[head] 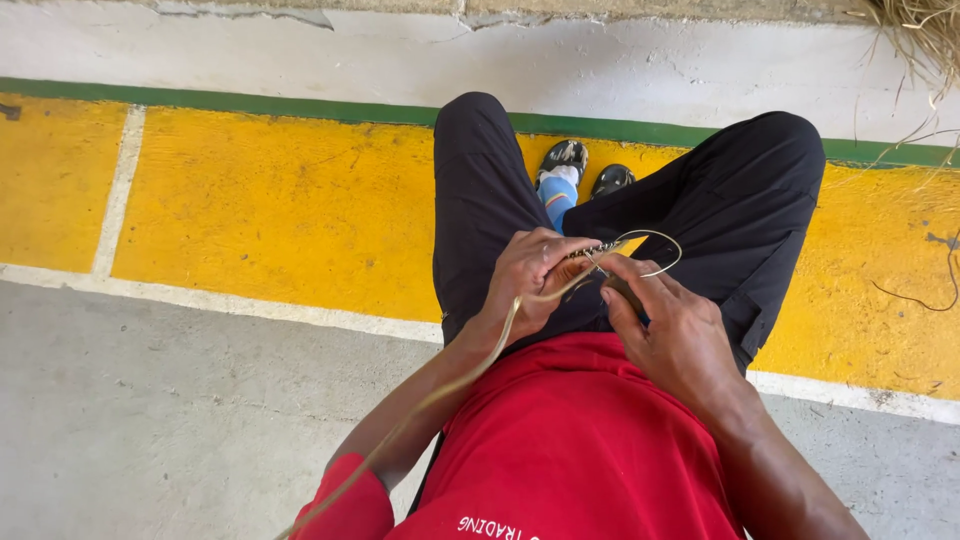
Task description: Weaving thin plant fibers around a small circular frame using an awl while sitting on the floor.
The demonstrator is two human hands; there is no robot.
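Note:
I sit with my legs in black trousers stretched out in front. My left hand pinches a small woven piece of straw at its fingertips. A long pale straw strand runs from that hand down along my left forearm to the bottom edge. My right hand is closed on a thin metal needle-like tool whose tip meets the woven piece. A thin loop of strand arcs above both hands. The two hands touch each other over my lap.
The floor has a yellow painted band with white lines and a green stripe, and grey concrete nearer me. Dry straw fibres hang at the top right. My feet in dark sandals show between my knees.

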